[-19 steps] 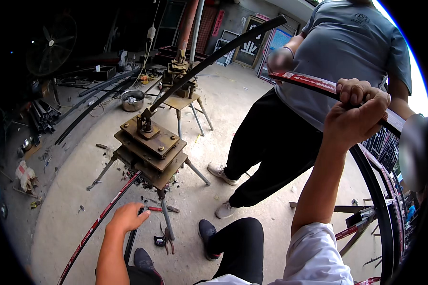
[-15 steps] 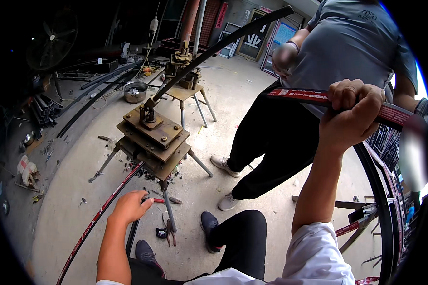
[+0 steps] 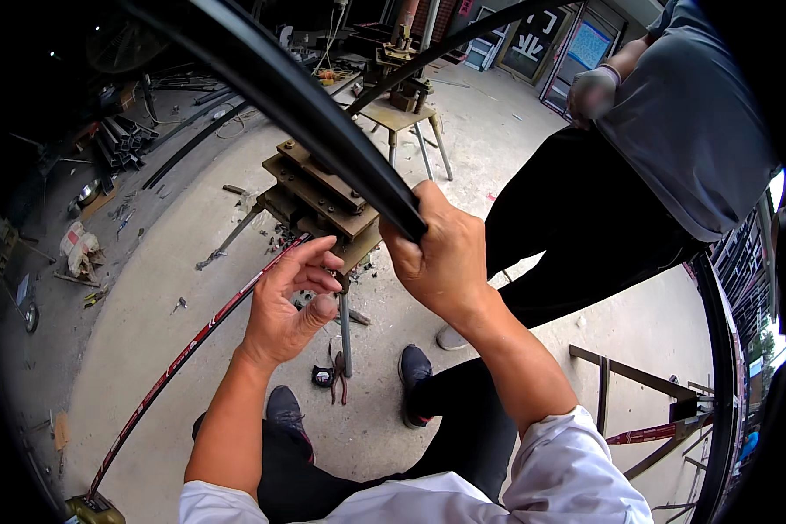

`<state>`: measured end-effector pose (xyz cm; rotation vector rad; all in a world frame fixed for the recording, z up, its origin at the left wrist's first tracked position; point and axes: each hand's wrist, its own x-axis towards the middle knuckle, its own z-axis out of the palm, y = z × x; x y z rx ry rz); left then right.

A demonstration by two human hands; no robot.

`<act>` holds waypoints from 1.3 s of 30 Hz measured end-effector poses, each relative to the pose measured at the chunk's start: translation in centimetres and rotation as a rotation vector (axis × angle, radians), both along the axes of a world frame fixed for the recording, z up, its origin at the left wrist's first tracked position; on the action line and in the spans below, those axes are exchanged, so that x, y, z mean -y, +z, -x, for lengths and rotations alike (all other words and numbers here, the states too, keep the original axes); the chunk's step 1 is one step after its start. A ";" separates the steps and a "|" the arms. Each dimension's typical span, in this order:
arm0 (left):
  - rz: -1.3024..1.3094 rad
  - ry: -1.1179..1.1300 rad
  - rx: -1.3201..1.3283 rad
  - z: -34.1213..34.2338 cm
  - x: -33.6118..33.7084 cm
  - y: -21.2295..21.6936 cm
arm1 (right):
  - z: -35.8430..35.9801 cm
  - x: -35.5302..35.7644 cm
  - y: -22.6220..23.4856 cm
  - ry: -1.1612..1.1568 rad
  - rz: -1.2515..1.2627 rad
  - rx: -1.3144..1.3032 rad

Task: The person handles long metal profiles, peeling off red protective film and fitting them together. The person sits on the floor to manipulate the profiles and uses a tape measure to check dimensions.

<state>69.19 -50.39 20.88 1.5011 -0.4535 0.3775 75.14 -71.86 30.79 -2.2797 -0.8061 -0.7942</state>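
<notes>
My right hand [image 3: 445, 253] is closed round the end of a black metal strip [image 3: 306, 113], which slants up to the far left across the view. My left hand [image 3: 293, 301] is open, palm turned inward and fingers slightly curled, apart from that strip. Behind it a second black strip with a red printed film [image 3: 188, 349] curves from the press down to the lower left. The brown metal bench press [image 3: 310, 205] stands on splayed legs, partly hidden by the held strip. Its long dark lever [image 3: 463, 37] rises to the upper right.
Pliers [image 3: 338, 377] and a black tape measure [image 3: 322, 376] lie on the floor by a press leg. A second press stand [image 3: 402, 113] is behind. At right stands a person in a grey shirt [image 3: 686, 131]; a metal rack [image 3: 646, 375] is nearby. Scrap metal [image 3: 122, 140] lies far left.
My right hand has come left and down with the strip, which now crosses in front of the press. My left hand has risen and moved right, its fingers now spread. The view has shifted.
</notes>
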 end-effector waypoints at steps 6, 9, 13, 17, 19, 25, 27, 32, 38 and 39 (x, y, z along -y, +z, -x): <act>0.159 0.154 -0.027 0.5 -1.3 -0.9 | 0.1 -3.3 -7.1 0.030 0.151 0.017; 0.217 0.259 -0.147 0.2 -1.7 -2.0 | -1.2 -4.0 -9.3 0.050 0.107 0.157; 0.320 0.249 -0.261 0.1 -2.6 -2.5 | -2.8 -5.0 -10.8 0.112 0.056 0.219; 0.315 0.216 -0.292 -0.5 -4.1 -2.9 | -3.4 -4.5 -10.5 0.274 -0.010 0.116; 0.314 0.180 -0.300 -0.9 -4.4 -3.1 | -3.5 -3.7 -10.5 0.279 0.023 0.083; 0.421 0.018 -0.331 -0.7 -5.5 -4.2 | -3.8 -2.7 -11.5 0.253 0.047 0.121; 0.442 0.001 -0.346 -0.7 -5.5 -4.3 | -4.1 -2.7 -12.4 0.228 0.035 0.183; 0.528 0.008 -0.396 -0.8 -5.4 -4.4 | -4.2 -2.6 -12.8 0.218 0.016 0.238; 0.544 0.003 -0.392 -0.9 -5.6 -4.4 | -4.1 -2.4 -12.7 0.215 0.034 0.217; 0.543 0.011 -0.395 -0.9 -5.7 -4.4 | -4.0 -2.3 -12.6 0.215 0.054 0.191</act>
